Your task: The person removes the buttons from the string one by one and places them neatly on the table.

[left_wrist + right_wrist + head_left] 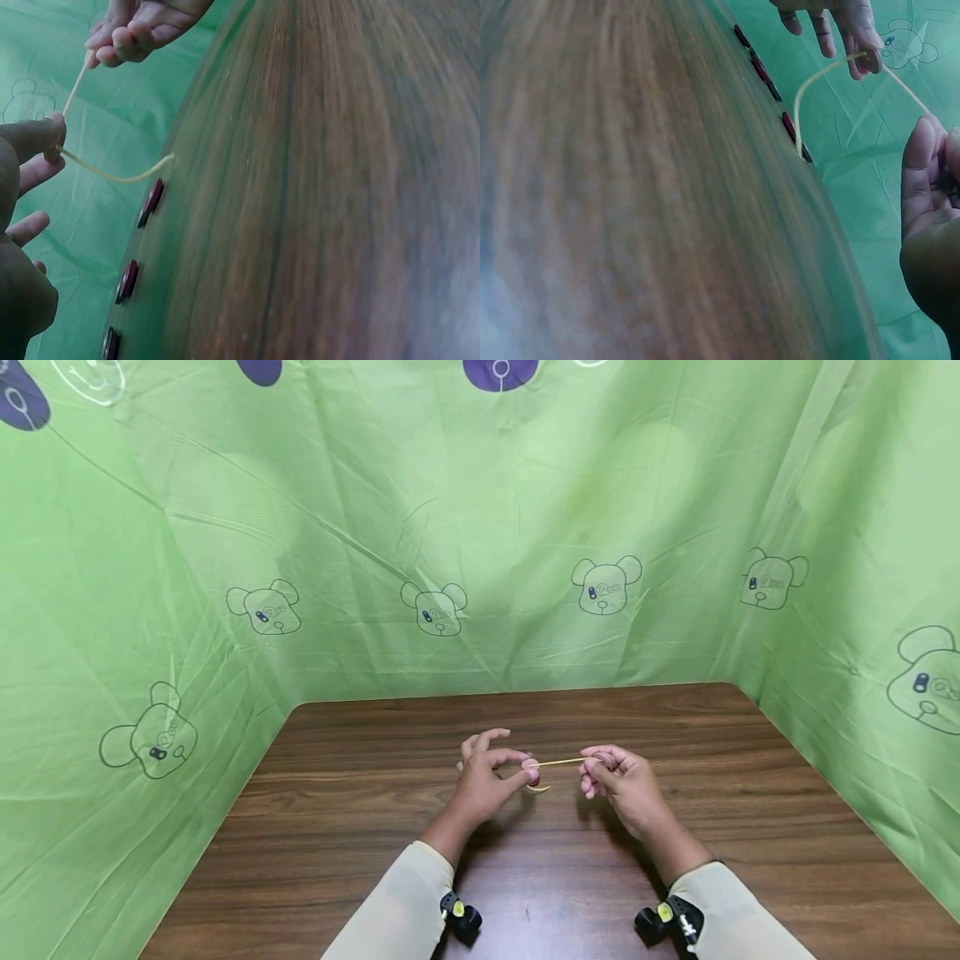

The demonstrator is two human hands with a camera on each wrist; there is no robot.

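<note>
My left hand point(483, 785) pinches a small round button-like disc point(874, 61) between thumb and fingertips, its other fingers spread. A thin yellow cord point(558, 762) meets the disc. One length stretches fairly straight across to my right hand point(626, 785), whose thumb and fingertips pinch it. From the disc the other length curves down toward the table, as both wrist views show. The two hands are held a short way apart above the table, and the left fingers hide part of the disc.
Several dark red discs point(128, 281) lie on the brown wood-grain table point(360, 860) beyond the hands. Green cloth point(510, 527) printed with bear heads hangs behind the table and at both sides. A black wrist camera point(461, 918) sits by the left sleeve.
</note>
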